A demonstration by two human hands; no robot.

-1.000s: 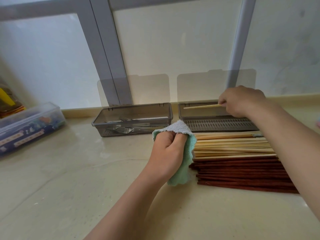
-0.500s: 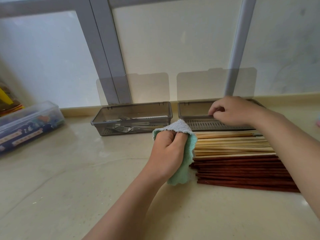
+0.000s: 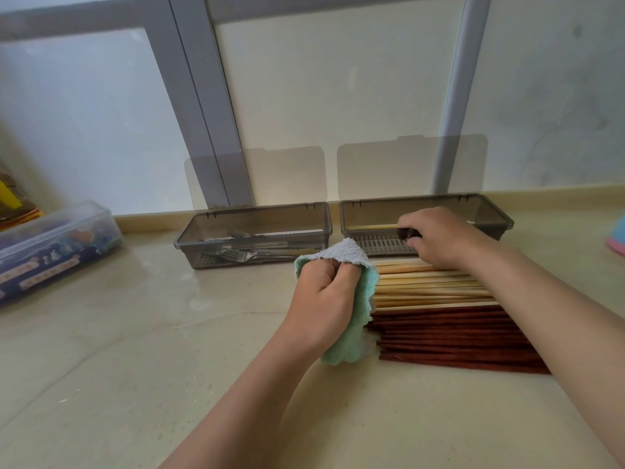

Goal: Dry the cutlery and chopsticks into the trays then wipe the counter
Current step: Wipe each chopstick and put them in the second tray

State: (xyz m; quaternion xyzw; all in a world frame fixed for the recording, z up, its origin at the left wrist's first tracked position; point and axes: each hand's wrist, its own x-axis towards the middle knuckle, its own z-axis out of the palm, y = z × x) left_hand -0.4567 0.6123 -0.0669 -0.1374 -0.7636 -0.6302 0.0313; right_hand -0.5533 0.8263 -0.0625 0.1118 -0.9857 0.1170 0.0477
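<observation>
My left hand (image 3: 324, 299) grips a bunched green and grey cloth (image 3: 351, 336) just left of the chopstick pile. Light wooden chopsticks (image 3: 433, 286) and dark red chopsticks (image 3: 449, 336) lie side by side on the counter. My right hand (image 3: 436, 238) is low over the right grey tray (image 3: 493, 214), fingers curled at one light chopstick (image 3: 372, 227) that lies along the tray floor. The left grey tray (image 3: 189, 235) holds several forks (image 3: 243, 255). Both lids stand open against the window.
A clear plastic box (image 3: 57, 245) with colourful contents sits at the left on the beige counter (image 3: 169, 350). A pink and blue object (image 3: 617, 240) peeks in at the right edge. The window frame and wall rise right behind the trays.
My right hand came down from above the right tray, bringing the light chopstick onto its floor. My left hand with the cloth stayed put.
</observation>
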